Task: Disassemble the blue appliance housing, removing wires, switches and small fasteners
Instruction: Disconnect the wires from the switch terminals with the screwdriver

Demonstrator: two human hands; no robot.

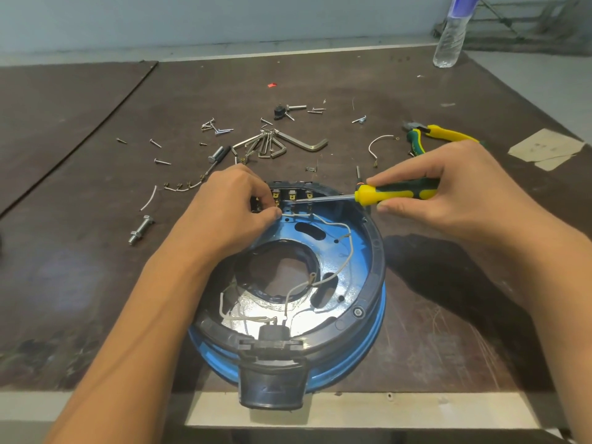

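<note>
- The blue housing (358, 261) lies flat on the dark table (96, 219), open side up, with its black lug (272, 386) hanging over the table's near edge.
- The left hand (237, 206) rests on the housing's far-left rim. Its fingers are curled tight, and thumb and forefinger pinch the end of a white wire (333, 224) just beside the switch row (291, 195).
- The switch row sits inside the housing's far wall, and the white wire trails from it across the blue floor towards the central hole.
- The right hand (448, 190) hovers over the housing's far-right rim. Its fingers are wrapped over the yellow-and-green handle of a screwdriver (397, 192), with the thumb underneath.
- The screwdriver's shaft points left, roughly level, and its tip reaches the switch row close to the left fingertips. Whether the tip touches a terminal cannot be told.
- Beyond the housing lie a hex key set (275, 145) and scattered screws (217, 128).
- Pliers (442, 134) lie beyond the housing to the right, a bolt (141, 229) to its left.
- A water bottle (451, 36) stands well beyond the housing, far right.
</note>
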